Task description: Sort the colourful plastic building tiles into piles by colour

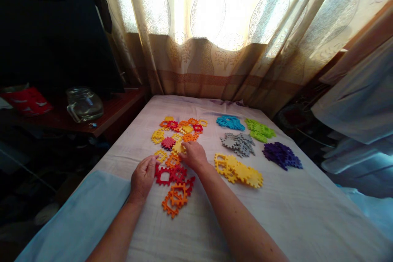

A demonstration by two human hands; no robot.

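Pinched in my right hand [195, 156] is a yellow interlocking tile [177, 147], low over the mixed pile of red, orange and yellow tiles. My left hand [143, 177] is curled at the pile's left edge, its fingertips beside a yellow frame-shaped tile [161, 156]. Whether it grips anything is hidden. Just right of its thumb lies a red frame tile [164, 176], and an orange tile [172, 160] sits between the two hands. A solid red tile [168, 143] is farther back. Nearer to me, orange frame tiles [179, 193] overlap.
Sorted tiles lie to the right: a yellow group [239, 170], a grey pile [238, 144], a blue pile [230, 122], a green pile [260, 130] and a purple pile [281, 155]. A glass jug [84, 105] and red container [27, 101] stand on the left-hand desk [118, 111].
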